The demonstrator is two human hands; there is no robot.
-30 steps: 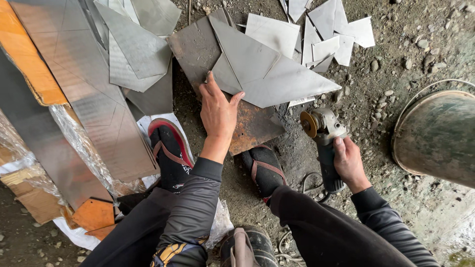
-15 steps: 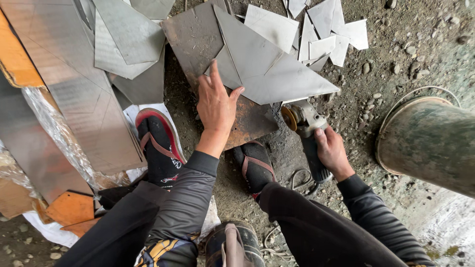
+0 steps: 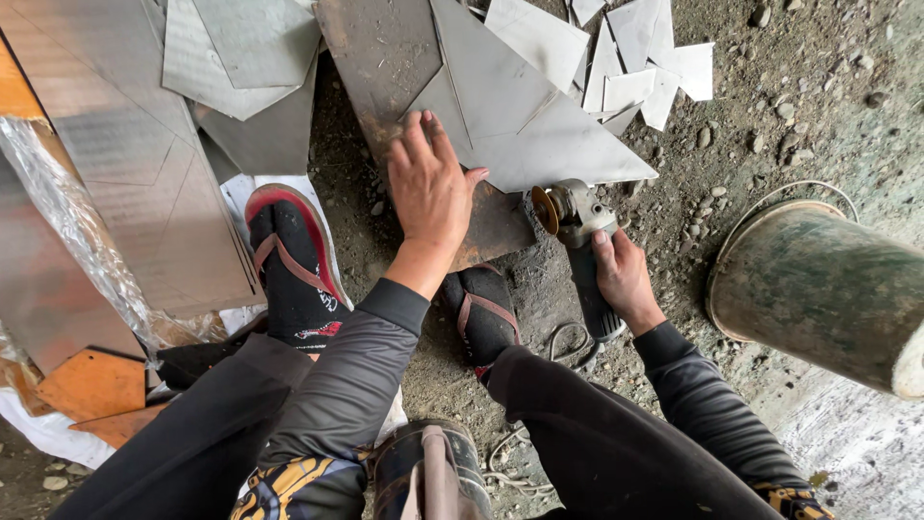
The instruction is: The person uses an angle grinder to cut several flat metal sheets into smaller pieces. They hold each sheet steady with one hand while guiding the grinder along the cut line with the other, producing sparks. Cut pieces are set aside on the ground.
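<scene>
The largest things lie far and left: broad grey metal sheets leaning and overlapping, one with clear plastic wrap trailing off its edge, and orange offcuts near the left corner. At right a big grubby bucket lies tipped on the gravelly ground. In the middle far part, a rusty steel plate lies flat on the dirt with a pale triangular sheet resting on top of it, and a scatter of small cut pieces lies just beyond. The person squats over this, both feet in black socks and sandals; the left sandal has a red rim and the right sandal sits just near the plate's near edge. The left hand presses flat on the plate and the sheet's near corner, fingers spread fairly wide, holding nothing. The right hand is wrapped closed around the body of an angle grinder, whose disc stands just beside the triangular sheet's right edge; whether it touches cannot be told. To cut well here, I judge the pressing hand should stay well back from the disc's line, the sheet pinned firmly so it cannot chatter, the cord kept behind the tool, and the grinder held steady and square.
</scene>
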